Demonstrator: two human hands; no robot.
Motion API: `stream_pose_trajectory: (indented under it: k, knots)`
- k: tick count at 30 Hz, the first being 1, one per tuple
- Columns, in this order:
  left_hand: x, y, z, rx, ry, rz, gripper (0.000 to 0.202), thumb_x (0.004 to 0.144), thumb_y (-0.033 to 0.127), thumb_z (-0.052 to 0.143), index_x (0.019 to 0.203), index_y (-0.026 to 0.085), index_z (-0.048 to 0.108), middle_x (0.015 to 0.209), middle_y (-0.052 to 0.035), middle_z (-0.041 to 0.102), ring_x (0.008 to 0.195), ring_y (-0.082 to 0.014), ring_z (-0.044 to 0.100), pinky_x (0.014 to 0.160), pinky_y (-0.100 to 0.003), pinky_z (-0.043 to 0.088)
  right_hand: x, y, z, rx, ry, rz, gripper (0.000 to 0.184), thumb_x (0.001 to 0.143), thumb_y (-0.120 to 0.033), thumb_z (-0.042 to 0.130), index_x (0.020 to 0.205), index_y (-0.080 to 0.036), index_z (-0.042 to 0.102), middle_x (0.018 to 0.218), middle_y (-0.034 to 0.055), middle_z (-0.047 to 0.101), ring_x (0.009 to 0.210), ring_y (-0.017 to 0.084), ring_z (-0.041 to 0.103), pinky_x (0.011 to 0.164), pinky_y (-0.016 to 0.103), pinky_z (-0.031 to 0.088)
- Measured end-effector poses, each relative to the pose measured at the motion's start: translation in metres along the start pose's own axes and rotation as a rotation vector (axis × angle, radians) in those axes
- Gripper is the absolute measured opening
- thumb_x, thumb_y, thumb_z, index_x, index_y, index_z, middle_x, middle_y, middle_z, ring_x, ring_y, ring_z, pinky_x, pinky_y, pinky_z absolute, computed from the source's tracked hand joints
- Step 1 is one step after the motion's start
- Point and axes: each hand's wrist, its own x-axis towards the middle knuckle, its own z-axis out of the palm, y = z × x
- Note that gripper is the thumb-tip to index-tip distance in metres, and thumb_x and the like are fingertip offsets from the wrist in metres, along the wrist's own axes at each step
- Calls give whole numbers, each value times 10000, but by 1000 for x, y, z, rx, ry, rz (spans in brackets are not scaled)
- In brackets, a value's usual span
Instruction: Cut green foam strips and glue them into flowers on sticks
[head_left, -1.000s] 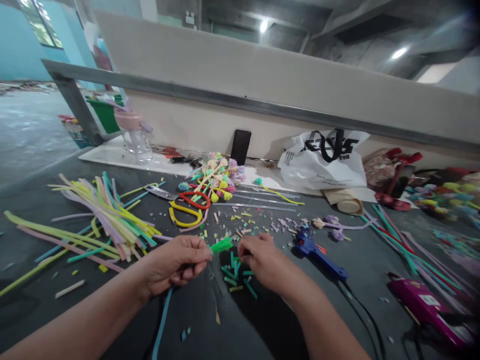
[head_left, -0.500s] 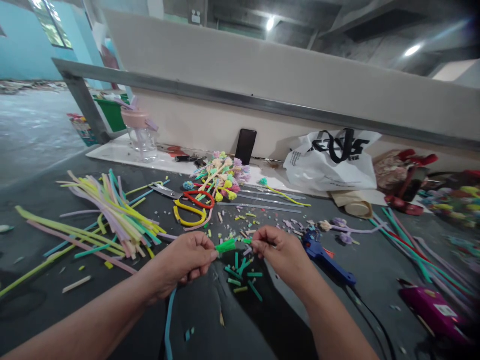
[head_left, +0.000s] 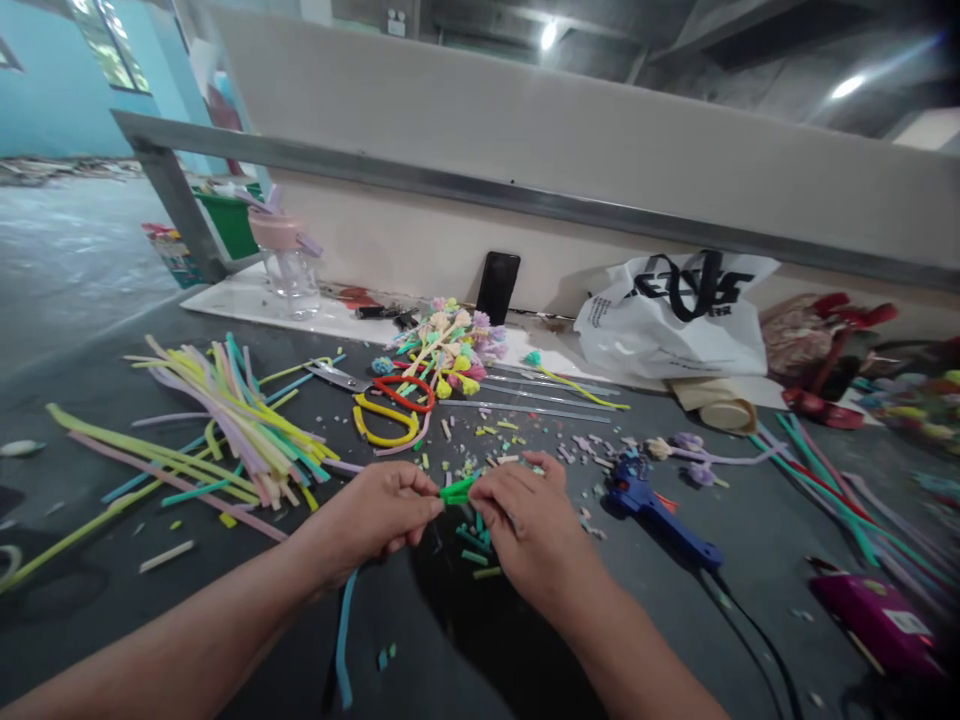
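Observation:
My left hand (head_left: 394, 508) pinches the left end of a small bright green bundle of short chenille-stem pieces (head_left: 456, 491). At the bundle's right end, my right hand (head_left: 529, 510) closes its fingertips on it; they partly hide the far end. Below the hands lie short teal-green stem pieces (head_left: 474, 556), partly covered by the right hand. Just beyond the left hand rest scissors (head_left: 386, 428) with red and yellow handles. A blue stem (head_left: 343, 645) shows below my left wrist. Right of my right hand lies a blue glue gun (head_left: 660, 515) with a black cord.
A heap of pastel chenille stems (head_left: 247, 420) spreads at left. Fuzzy flowers (head_left: 454, 350) lie behind the scissors, near clear glue sticks (head_left: 540, 402). A phone (head_left: 498, 288), clear bottle (head_left: 291, 280) and white bag (head_left: 667, 325) stand along the back. A purple box (head_left: 874, 615) lies right.
My right hand has moved left onto the green bundle, its fingers now covering the right end and some loose teal pieces. The left hand keeps its pinch. The view has shifted slightly.

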Motion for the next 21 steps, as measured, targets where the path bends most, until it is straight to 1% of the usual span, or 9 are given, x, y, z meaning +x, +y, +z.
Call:
stream_pose_trajectory:
  k: [6, 12, 16, 21]
  knots:
    - [3, -6, 0, -4, -14, 54, 203, 696, 361, 568, 742, 170, 513, 426, 81, 461, 332, -34, 296, 339, -143, 188, 0, -3, 1, -18, 1, 7, 157, 808, -89, 458, 722, -194, 537, 695, -20, 608, 710, 132, 538, 877, 357, 232]
    - [2, -5, 1, 43, 4, 76, 216, 688, 370, 574, 708, 163, 518, 426, 84, 428, 362, -41, 285, 376, -160, 170, -1, -3, 1, -60, -64, -6, 157, 812, -85, 438, 751, -197, 531, 723, -8, 604, 743, 143, 533, 885, 363, 224]
    - [1, -3, 1, 63, 21, 138, 232, 687, 380, 576, 670, 156, 516, 434, 88, 389, 401, -49, 281, 408, -173, 175, -2, -1, 2, -62, -77, -7, 182, 785, -48, 432, 768, -202, 529, 746, -4, 607, 772, 150, 530, 891, 366, 216]
    - [4, -8, 0, 100, 43, 218, 221, 714, 359, 550, 656, 147, 530, 480, 84, 340, 456, -57, 263, 438, -184, 178, -2, 0, 3, -45, -81, 0, 192, 778, -34, 431, 766, -203, 523, 755, -10, 607, 787, 146, 530, 901, 360, 208]
